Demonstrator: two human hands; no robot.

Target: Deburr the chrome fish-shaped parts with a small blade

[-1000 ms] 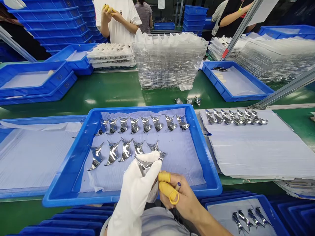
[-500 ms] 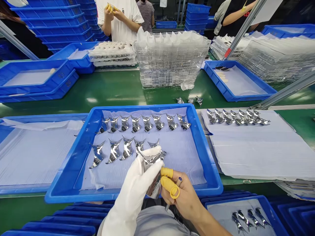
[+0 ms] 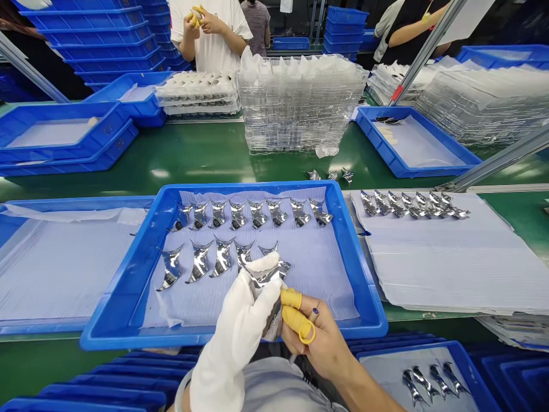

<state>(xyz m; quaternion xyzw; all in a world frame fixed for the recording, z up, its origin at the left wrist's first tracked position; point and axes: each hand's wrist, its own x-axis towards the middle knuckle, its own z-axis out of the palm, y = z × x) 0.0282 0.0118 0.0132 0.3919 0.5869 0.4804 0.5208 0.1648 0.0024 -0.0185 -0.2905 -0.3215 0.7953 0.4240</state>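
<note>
In a white glove, my left hand (image 3: 240,320) is closed around a shiny chrome piece (image 3: 271,327), curved with pointed corners. My right hand (image 3: 319,337) wears yellow finger cots and touches the piece's right edge with thumb and forefinger. A thin pen-like stick (image 3: 314,313) with a dark blue end lies gripped across its palm. Both hands are over the front of a blue tray (image 3: 115,306) lined with white paper. Two rows of similar chrome pieces (image 3: 222,256) lie in it; my glove partly covers the front row's right end.
At right, more chrome pieces (image 3: 412,204) line a white paper stack (image 3: 450,269). A lower tray (image 3: 403,357) holds several. Clear plastic trays (image 3: 295,109) are stacked behind on the green table (image 3: 193,151). A metal post (image 3: 429,54) slants at right. A co-worker (image 3: 214,34) stands opposite.
My left wrist has shifted slightly to the right, and the held chrome piece is tilted a little differently. My right hand has barely moved, and the pieces in the tray lie as before.
</note>
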